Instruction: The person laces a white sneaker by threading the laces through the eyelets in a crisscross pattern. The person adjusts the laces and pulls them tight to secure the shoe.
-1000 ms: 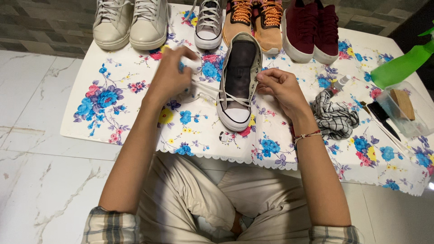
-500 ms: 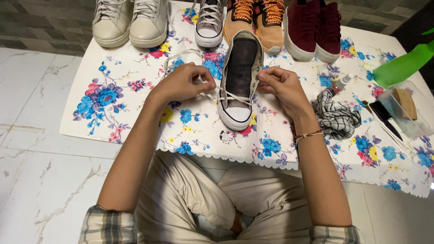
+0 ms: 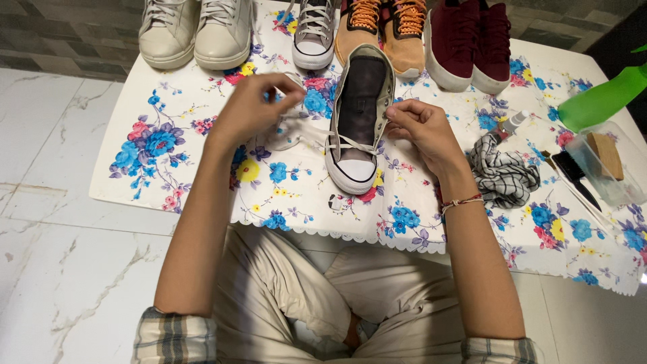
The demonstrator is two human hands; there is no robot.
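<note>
Hands are working a grey canvas sneaker point(image 3: 359, 121) lying at the cloth's centre, toe toward the person. Right hand point(image 3: 421, 128), at three o'clock, is pinching its eyelet edge; left hand point(image 3: 253, 108), at nine o'clock, is gripping the white lace point(image 3: 296, 135). Other shoes are lining up at twelve o'clock.

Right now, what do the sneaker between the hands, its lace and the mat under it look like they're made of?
The sneaker looks like grey woven canvas with a smooth white toe cap, probably rubber. The lace in the left hand is limp, flat and white, likely cotton or polyester. The floral mat seems to be plastic or vinyl sheet: slight sheen, scalloped cut edge.
</note>
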